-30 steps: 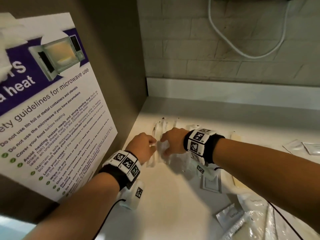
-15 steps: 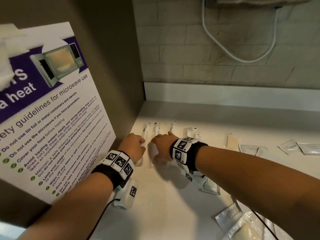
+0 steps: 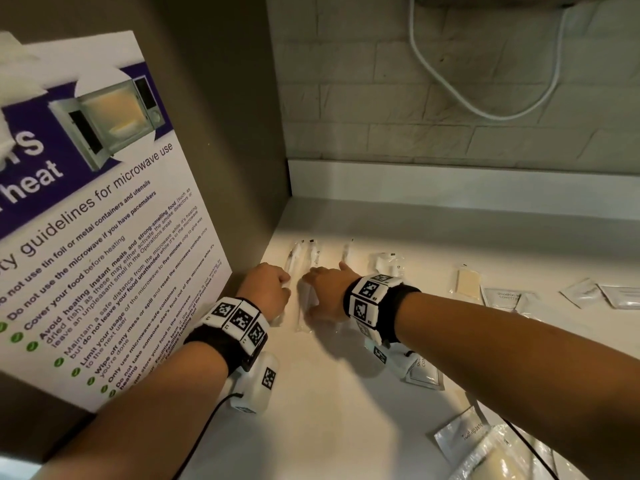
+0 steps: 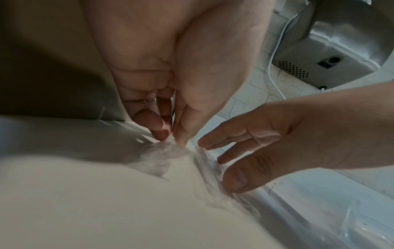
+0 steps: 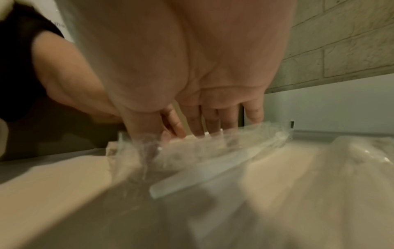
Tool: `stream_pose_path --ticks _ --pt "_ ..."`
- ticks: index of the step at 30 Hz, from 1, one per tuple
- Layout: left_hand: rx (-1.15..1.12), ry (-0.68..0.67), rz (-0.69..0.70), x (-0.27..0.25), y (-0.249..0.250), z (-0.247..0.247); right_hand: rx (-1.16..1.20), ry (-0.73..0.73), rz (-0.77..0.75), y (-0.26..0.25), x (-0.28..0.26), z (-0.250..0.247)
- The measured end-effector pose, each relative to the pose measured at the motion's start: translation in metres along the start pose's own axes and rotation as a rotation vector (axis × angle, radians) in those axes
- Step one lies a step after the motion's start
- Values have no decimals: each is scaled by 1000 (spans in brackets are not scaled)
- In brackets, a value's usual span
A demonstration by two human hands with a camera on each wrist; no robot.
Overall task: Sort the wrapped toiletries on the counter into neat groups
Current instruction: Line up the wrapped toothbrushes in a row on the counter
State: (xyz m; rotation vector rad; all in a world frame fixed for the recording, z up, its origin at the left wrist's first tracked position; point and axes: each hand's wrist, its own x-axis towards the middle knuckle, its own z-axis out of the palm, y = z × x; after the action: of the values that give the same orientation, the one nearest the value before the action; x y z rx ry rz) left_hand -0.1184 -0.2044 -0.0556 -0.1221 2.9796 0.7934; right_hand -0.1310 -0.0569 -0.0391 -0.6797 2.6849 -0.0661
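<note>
Under both hands, the left hand [image 3: 268,289] pinches 1 wrapped toothbrush [image 3: 294,261].

Pale brick wall [image 3: 450,81], microwave poster [image 3: 97,202]

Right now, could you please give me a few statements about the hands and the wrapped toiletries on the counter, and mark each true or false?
1. Both hands are down at the long clear-wrapped toothbrushes in the counter's left corner. True.
2. The left hand is lifting a shampoo sachet. False: its fingertips pinch a toothbrush wrapper.
3. The right hand lies with straight fingers on the wrappers. True.
4. The toothpaste sachet lies among the toothbrushes. False: it lies apart, at the near right.
5. A microwave guidelines poster stands on the left. True.
</note>
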Motion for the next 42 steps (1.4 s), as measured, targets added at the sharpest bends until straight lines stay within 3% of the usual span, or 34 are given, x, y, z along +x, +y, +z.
stream_pose_path --ticks 10,15,20,23,34,38,42 --pt "-11 30 -31 -4 4 -12 -16 46 -29 2 -19 -14" --pt "-99 33 19 -12 25 -19 -4 69 49 38 -53 -31" --pt "-82 -201 235 -22 58 5 -58 -4 164 70 -80 -22" --pt "9 -290 272 -21 65 22 -68 -10 156 69 -84 -9" --pt "157 -271 183 -19 39 16 -118 10 91 55 -67 0" --pt "138 -159 290 -21 44 21 -123 -8 93 56 -61 -3" --pt "182 -240 339 -22 50 26 -115 -28 99 58 -59 -4"
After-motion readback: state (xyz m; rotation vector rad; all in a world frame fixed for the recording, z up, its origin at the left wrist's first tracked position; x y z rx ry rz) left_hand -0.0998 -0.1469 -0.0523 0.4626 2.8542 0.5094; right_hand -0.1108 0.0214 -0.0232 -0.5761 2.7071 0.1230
